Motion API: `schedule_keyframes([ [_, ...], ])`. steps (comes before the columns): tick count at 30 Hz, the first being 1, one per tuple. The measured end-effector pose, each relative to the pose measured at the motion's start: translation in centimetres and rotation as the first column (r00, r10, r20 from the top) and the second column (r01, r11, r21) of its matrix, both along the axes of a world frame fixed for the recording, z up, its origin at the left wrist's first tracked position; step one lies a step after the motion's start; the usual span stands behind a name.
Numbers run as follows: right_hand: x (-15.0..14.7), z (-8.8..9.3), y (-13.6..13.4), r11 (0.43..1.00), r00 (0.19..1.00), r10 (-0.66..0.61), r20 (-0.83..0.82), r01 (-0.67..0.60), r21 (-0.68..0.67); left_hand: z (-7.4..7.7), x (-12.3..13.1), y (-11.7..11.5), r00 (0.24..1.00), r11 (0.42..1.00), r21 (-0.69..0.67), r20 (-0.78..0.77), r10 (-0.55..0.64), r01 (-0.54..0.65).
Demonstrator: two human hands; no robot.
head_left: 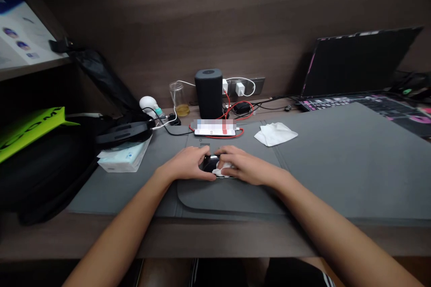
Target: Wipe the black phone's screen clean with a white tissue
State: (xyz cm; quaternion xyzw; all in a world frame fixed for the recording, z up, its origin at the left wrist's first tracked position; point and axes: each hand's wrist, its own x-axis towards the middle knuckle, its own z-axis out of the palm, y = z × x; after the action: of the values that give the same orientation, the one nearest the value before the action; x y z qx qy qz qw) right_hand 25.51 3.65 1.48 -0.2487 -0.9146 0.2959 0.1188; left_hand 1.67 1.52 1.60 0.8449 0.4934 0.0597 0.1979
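Note:
A phone (210, 163) with a dark, glossy screen lies sideways on the grey desk mat. My left hand (190, 163) grips its left end, thumb along the near edge and fingers at the far edge. Bunched under the fingers of my right hand (247, 164) is a white tissue (220, 171), pressed against the right part of the screen. My right hand covers the phone's right end. Just behind the hands sits a second phone (215, 132) with a lit screen and a cable plugged into its right end.
Another crumpled tissue (276, 134) lies to the right. A tissue pack (124, 157) and a black bag (50, 166) are on the left. At the back stand a black speaker (208, 94), a glass jar (178, 98) and cables; an open laptop (360, 65) is at right.

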Motion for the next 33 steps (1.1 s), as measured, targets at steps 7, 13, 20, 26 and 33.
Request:
schedule_keyframes([
  [7, 2.4, 0.6, 1.3, 0.998, 0.997, -0.06, 0.04, 0.06, -0.005, -0.2, -0.1, 0.1, 1.0, 1.0, 0.001, -0.007, 0.009, -0.009],
  [13, 4.8, 1.0, 2.3, 0.99, 0.989, -0.127, 0.079, 0.132, -0.048, 0.0, -0.2, 0.1, 1.0, 0.999, -0.029, -0.013, 0.018, -0.018],
  [20, 3.3, -0.4, 2.4, 0.985, 0.986, -0.167, -0.011, 0.167, 0.031, 0.0, -0.2, 0.1, 1.0, 1.0, -0.014, -0.028, 0.007, -0.008],
  [26, 3.1, -0.1, 2.2, 0.991, 0.992, -0.127, 0.004, 0.127, 0.052, 0.1, -0.2, 0.1, 1.0, 1.0, -0.02, -0.029, 0.003, -0.003],
  [33, 1.7, -1.0, 1.6, 0.998, 0.997, -0.042, -0.066, 0.044, 0.035, 0.3, -0.2, 0.0, 1.0, 1.0, -0.024, -0.03, 0.007, -0.008],
])
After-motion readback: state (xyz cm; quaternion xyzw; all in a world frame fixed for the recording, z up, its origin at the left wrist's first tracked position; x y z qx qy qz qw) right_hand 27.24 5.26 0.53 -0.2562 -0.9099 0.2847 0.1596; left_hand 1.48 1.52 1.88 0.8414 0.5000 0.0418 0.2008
